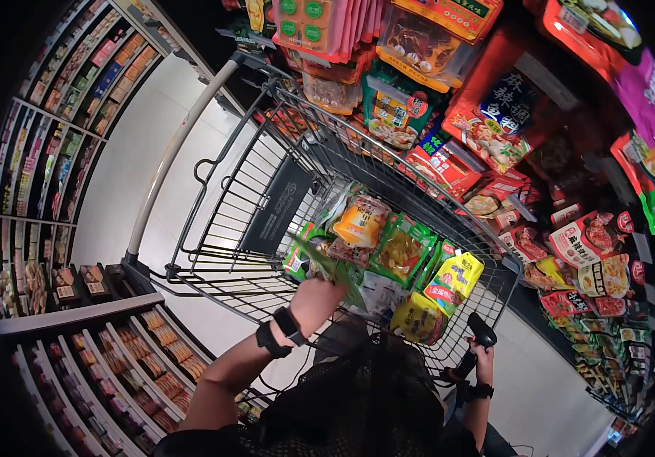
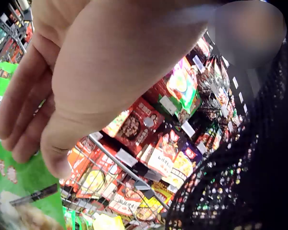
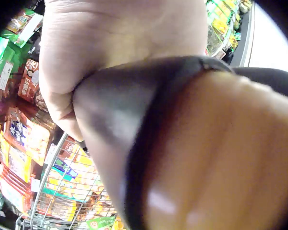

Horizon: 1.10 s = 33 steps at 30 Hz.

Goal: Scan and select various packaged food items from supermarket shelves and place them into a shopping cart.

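In the head view, my left hand [image 1: 316, 301] is over the near-left part of the wire cart [image 1: 224, 259], holding a green package [image 1: 331, 266] that looks blurred. The left wrist view has the left fingers and thumb [image 2: 36, 120] at the upper edge of this green package [image 2: 29, 182]. At the cart's lower right corner, my right hand [image 1: 482, 362] grips a black handle-shaped object [image 1: 466, 364] with a rounded head. A large dark, glossy shape [image 3: 120, 105] lies against the right palm [image 3: 125, 38]; the right fingertips are mostly hidden.
Inside the cart lie an orange-and-white pack [image 1: 361, 221], a green bag [image 1: 402, 247] and yellow pouches [image 1: 453, 282]. Shelves of red packets [image 1: 487, 133] line the far and right sides. More shelving [image 1: 61, 312] stands at the left, past a pale floor [image 1: 133, 145].
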Available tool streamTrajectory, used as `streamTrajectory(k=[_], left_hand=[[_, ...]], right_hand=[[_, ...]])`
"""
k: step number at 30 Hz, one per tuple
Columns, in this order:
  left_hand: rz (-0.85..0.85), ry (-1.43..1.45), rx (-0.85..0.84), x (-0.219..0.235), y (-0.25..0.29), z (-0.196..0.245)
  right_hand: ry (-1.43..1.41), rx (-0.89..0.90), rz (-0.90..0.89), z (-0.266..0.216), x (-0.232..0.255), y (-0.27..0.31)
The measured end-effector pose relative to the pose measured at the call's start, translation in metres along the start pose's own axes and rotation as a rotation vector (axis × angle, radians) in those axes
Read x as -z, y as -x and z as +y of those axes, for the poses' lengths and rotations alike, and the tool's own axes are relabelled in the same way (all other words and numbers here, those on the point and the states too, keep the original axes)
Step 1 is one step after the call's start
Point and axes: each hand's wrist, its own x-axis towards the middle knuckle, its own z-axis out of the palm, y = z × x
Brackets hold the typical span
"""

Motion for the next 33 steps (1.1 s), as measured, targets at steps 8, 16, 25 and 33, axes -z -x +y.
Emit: streamTrajectory(k=[8, 16, 25, 33], left_hand=[[0.174, 0.228, -0.193, 0.106, -0.003, -0.007], [0.620, 0.564, -0.594, 0.177, -0.033, 0.027], [0.610, 1.855, -0.706, 0.131, -0.132, 0.055], [0.331, 2.023, -0.474, 0.103, -0.163, 0.042]], right_hand=[[0.142, 0.034, 0.005, -0.040, -0.005, -0.015], [-0.332, 0.251, -0.320, -0.151, -0.060, 0.013], [-0.703, 0.436, -0.294, -0.180, -0.202, -0.069], [-0.772, 0.233, -0.614, -0.201, -0.151, -0.042]])
